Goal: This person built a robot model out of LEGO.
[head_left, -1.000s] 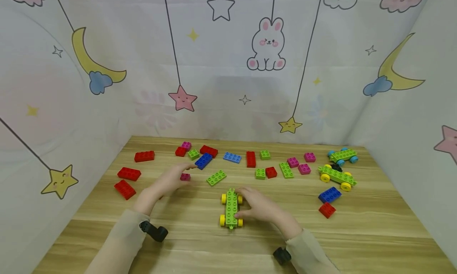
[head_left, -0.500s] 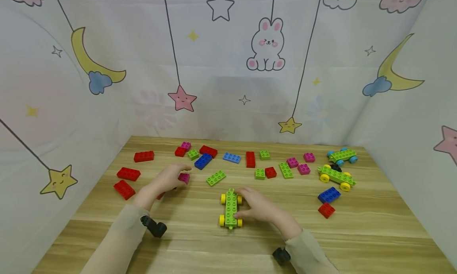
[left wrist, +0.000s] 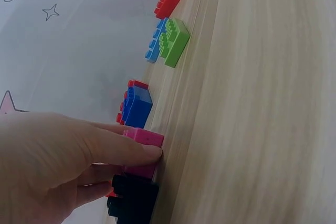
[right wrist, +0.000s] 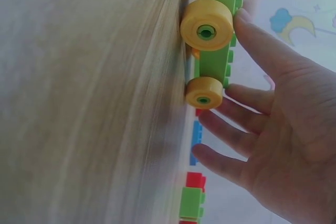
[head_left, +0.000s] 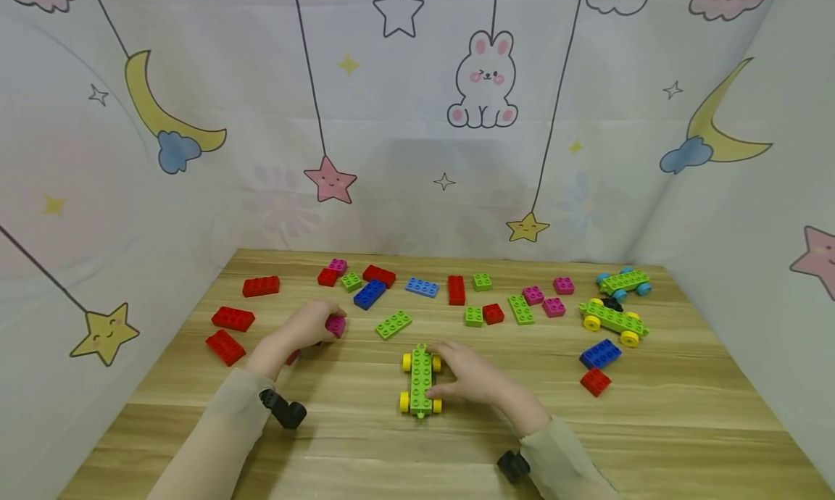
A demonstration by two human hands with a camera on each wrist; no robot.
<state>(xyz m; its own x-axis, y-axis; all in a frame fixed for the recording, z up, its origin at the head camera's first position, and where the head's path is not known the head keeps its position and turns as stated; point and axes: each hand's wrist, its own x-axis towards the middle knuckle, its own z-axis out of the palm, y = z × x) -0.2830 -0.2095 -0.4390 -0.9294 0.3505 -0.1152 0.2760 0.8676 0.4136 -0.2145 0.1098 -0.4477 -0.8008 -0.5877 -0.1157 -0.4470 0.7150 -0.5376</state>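
Your left hand (head_left: 306, 330) has its grip clamped on the square pink plastic brick (head_left: 335, 326), pinching it at the left of the bench (head_left: 365, 449). Your right hand (head_left: 471, 375) lies at the right side of the long lime-green studded car base with yellow wheels (head_left: 421, 381), digits apart and fairly straight, the thumb touching its near end rather than wrapping it; the base stands on its wheels at the front middle of the bench.

The step in hand looks to be picking up the pink brick while steadying the car base. The next move seems to call for keeping the pinch square and raising the brick clear of the black studded brick (left wrist: 134, 200) beside it, with the right hand light enough not to roll the base.

You cannot tell whether the pink brick is off the bench, or whether it touches the black brick. Your left hand mostly hides a red brick (head_left: 293, 356) in the head view, and the left wrist view cuts off the black one.
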